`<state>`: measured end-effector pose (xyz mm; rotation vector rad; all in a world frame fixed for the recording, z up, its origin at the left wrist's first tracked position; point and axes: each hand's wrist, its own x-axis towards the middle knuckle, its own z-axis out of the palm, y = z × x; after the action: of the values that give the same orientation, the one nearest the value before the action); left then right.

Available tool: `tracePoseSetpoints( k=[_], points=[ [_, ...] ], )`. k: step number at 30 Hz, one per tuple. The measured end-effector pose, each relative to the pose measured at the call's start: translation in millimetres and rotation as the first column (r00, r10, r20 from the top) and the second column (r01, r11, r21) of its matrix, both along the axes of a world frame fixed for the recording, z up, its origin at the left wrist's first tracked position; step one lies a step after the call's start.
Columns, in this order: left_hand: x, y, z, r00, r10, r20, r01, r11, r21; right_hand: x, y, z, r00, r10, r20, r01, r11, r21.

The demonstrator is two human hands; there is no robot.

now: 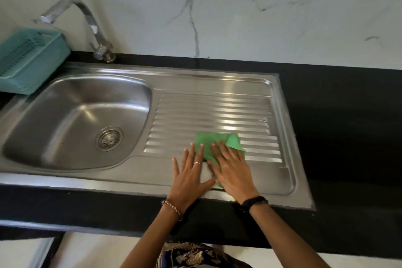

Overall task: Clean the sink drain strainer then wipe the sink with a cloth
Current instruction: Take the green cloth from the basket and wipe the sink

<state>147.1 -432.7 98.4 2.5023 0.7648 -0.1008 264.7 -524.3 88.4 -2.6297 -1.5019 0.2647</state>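
Observation:
A green cloth (210, 142) lies on the ribbed drainboard (217, 113) of the steel sink (71, 159). My right hand (232, 168) presses flat on the cloth's near part. My left hand (191, 172) lies flat beside it, fingers spread, its fingertips touching the cloth's left edge. The round drain strainer (109, 138) sits in the bottom of the basin, to the left of both hands.
A chrome tap (87, 22) rises behind the basin. A teal plastic basket (28, 59) stands at the far left edge. Black countertop (343, 128) surrounds the sink, with a white marble wall (239, 6) behind.

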Motion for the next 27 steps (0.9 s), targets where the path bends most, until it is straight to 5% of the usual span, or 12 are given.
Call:
tracePoseSetpoints(
  k=[5,10,16,27],
  points=[
    [23.2,-27.2,-4.5,0.983,-0.155,-0.102,0.158,0.987,0.026,46.5,-75.9,13.3,0.956,-0.287,0.058,0.292,0.951,-0.099],
    [15.8,-14.9,-5.3,0.981,-0.164,-0.101,0.17,0.984,0.055,38.1,-95.3,24.3,0.913,-0.38,0.147,0.396,0.912,-0.102],
    [-22.0,20.5,-7.0,0.998,0.008,-0.055,-0.005,0.999,0.054,30.0,-87.1,17.6,0.891,-0.443,-0.097,0.448,0.894,0.025],
    [-86.6,87.0,-4.7,0.935,0.314,-0.164,-0.286,0.942,0.175,-28.9,26.7,4.0,0.971,0.053,-0.235,-0.033,0.996,0.085]
  ],
)
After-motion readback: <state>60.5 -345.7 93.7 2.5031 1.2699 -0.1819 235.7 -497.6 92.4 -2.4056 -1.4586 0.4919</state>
